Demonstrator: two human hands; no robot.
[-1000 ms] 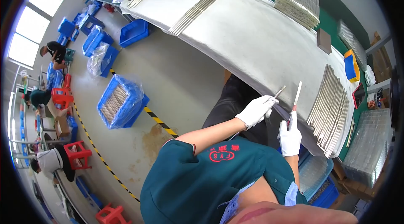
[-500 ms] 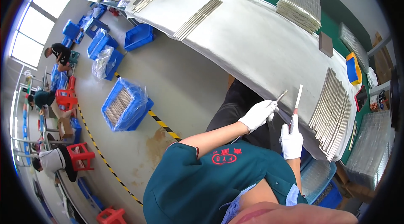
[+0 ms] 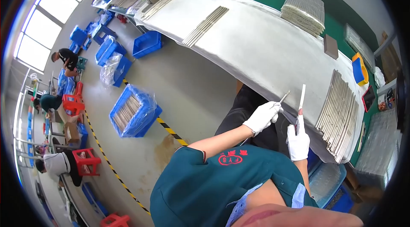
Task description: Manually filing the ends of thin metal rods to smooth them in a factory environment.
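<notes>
My left hand (image 3: 262, 118), in a white glove, is closed around a slim metal rod (image 3: 285, 96). One end of the rod sticks out past the fingers toward the table edge; most of it is hidden by the hand. A narrow white strip (image 3: 303, 96) points upward from my right hand (image 3: 297, 142), gripped at its lower end. That hand wears a white glove too, with a bare fingertip showing. Rod and strip are apart. To the right, a row of metal rods (image 3: 338, 116) lies side by side on the white-covered table (image 3: 265, 52).
Farther along the table lie a small bundle of rods (image 3: 206, 26) and a stack of clear plastic trays (image 3: 303, 9). A brown block (image 3: 330, 46) and a yellow-and-blue tape dispenser (image 3: 359, 70) sit at the far edge. Blue crates (image 3: 147, 44) stand on the floor at left; people work beyond.
The whole view has shifted slightly, with the floor crates now a little farther right. Both hands keep nearly the same pose and hold the same things.
</notes>
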